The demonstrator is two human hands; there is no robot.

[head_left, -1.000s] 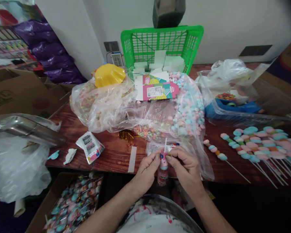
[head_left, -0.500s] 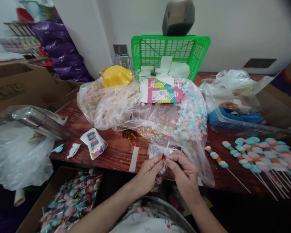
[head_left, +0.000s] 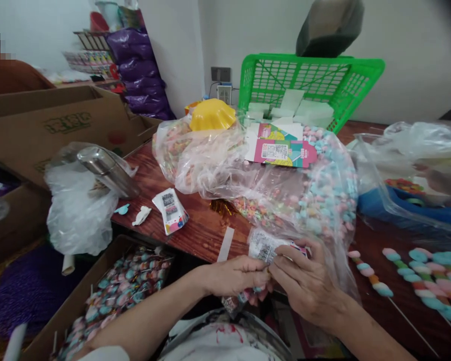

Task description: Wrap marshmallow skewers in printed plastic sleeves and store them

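Note:
Both hands meet low at the table's front edge, around a clear-wrapped marshmallow skewer (head_left: 233,304) in pink and blue. My left hand (head_left: 237,276) is closed on the wrapper's gathered neck, its thumb pointing right. Curled over the same spot from the other side is my right hand (head_left: 308,283), fingers pressed together. A bit of gold shows between the fingertips; the rest of the grip is hidden. Just behind the hands lies a printed card stack (head_left: 262,244), partly covered by my right hand. Unwrapped marshmallow skewers (head_left: 436,281) lie on the right.
Clear bags of small candies (head_left: 323,195) fill the table's middle, below a green basket (head_left: 311,62). A steel flask (head_left: 107,170) leans at left. Below the table's edge, a box (head_left: 110,296) holds many wrapped skewers. Another person's shoulder (head_left: 15,75) shows at far left.
The view has turned left, so the table sits further right. My hands have rolled closer together, and the white stick that stood up between them is now hidden. My right fingers reach over the cards.

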